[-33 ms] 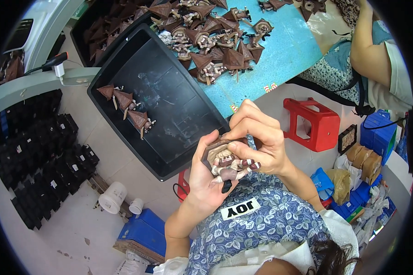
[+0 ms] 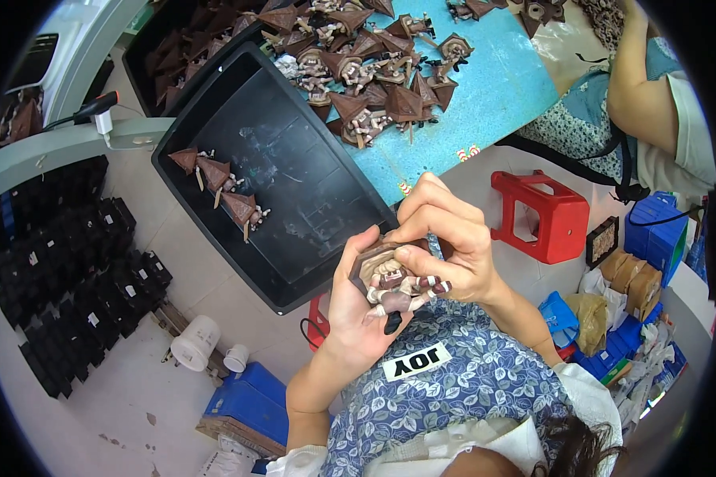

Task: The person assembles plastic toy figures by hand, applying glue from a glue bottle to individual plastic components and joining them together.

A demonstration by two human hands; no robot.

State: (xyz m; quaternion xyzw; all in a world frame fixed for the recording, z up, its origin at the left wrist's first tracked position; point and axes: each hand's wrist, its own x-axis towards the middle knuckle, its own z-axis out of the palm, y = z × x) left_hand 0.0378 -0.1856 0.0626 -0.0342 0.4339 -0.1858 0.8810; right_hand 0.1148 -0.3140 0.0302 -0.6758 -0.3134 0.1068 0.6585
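Figurine (image 2: 398, 282): I see left hand (image 2: 358, 306) cupping, right hand (image 2: 445, 242) pinching it; three done in black tray (image 2: 294, 262), pile (image 2: 374, 71) left.

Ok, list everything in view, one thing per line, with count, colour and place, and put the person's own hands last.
toy figure: one, brown hat with pale striped limbs, held between both hands
black tray: one, black, centre, beside the blue table
figures in tray: three, brown, tray's left end
blue table: one, turquoise, top centre
pile of figures: many, brown, on the table's left part
second tray: one, black, top left, holding more brown figures
red stool: one, red, right of the hands
black stacked parts: many, black, left on the floor
white cups: two, white, lower left floor
blue crates: several, blue, bottom left and right edge
co-worker: one, top right
left hand: cradles the figure from below
right hand: pinches its top
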